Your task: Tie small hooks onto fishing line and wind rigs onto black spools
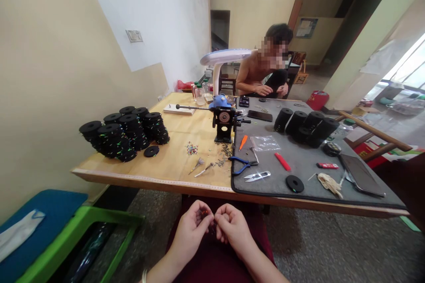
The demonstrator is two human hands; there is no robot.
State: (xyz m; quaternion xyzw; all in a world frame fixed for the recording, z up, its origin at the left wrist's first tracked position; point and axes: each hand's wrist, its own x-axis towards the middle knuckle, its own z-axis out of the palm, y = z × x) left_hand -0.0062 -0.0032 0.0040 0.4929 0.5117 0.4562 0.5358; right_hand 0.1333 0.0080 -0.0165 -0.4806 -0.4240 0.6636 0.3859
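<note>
Your left hand (197, 223) and right hand (231, 225) meet above your lap, thumbs and forefingers pinched, it seems on one small piece (205, 213) between them. That piece looks unfinished while you work it. Orange-red flecks show by the left fingers; its shape is mostly hidden. Beyond, on the surface (172, 166), a pile of coloured bits (192, 148) lies loose, probably still to use. Farther left, stacked black spools (112, 135) carry bright bits and look done; how many remain you cannot tell.
</note>
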